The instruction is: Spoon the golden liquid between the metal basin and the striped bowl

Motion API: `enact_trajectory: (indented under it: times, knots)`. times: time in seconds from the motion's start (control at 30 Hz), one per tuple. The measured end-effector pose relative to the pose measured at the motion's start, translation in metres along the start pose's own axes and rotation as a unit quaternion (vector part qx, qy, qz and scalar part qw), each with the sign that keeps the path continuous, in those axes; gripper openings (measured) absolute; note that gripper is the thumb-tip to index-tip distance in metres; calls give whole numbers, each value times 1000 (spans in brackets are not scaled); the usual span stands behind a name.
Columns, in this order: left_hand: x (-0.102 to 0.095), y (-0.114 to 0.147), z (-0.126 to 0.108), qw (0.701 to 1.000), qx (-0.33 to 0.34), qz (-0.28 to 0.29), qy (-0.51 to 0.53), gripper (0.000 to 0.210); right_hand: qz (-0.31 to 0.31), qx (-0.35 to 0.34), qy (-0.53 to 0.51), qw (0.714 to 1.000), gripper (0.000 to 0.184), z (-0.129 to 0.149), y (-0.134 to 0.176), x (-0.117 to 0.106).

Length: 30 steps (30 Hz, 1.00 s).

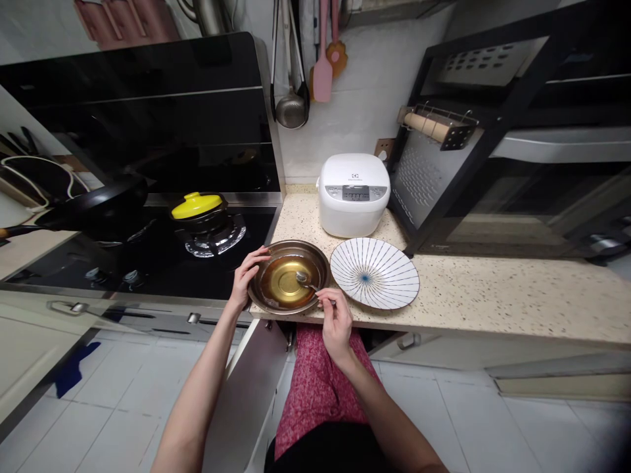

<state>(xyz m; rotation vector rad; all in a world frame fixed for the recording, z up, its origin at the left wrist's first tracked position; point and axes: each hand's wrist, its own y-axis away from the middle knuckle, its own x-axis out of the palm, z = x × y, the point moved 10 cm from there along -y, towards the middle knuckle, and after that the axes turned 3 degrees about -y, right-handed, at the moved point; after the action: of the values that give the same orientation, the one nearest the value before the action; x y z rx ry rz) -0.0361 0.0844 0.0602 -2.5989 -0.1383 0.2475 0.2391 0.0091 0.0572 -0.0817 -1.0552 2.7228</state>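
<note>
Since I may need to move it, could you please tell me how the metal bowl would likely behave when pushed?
The metal bowl would probably slosh, as it seems to hold amber liquid. Its shiny, metallic wall suggests stiffness rather than flex. Its wide, shallow shape makes tipping seem unlikely under a gentle push.

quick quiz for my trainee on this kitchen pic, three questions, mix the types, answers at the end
1. Which utensil does the right hand hold over the metal bowl?
2. True or false: the left hand touches the bowl's rim on the side away from the striped plate.
3. Fill the gap: the pot on the burner has a ____ lid.

Key:
1. A spoon.
2. True.
3. Yellow.
</note>
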Motion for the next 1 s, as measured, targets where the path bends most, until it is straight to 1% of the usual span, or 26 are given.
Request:
enact_trajectory:
  times: [0.27, 0.53, 0.67, 0.87, 1.0]
  knots:
    - [0, -1, 1, 1000, -5, -4, 3, 37, 0, -2, -2, 1000, 18, -3, 3, 1]
    - [0, 0, 0, 1000, 2, 1, 2, 35, 0, -2, -6, 1000, 19, -2, 5, 0]
    - [0, 0, 0, 1000, 3, 2, 0, 34, -9, 1, -7, 1000, 20, -1, 7, -2]
    - [0, 0, 0, 1000, 3, 0, 3, 34, -23, -19, -6, 1000, 20, 5, 8, -8]
    - [1, 0, 0, 1000, 3, 1, 4, 33, -32, -2, -19, 999, 21, 1, 10, -13]
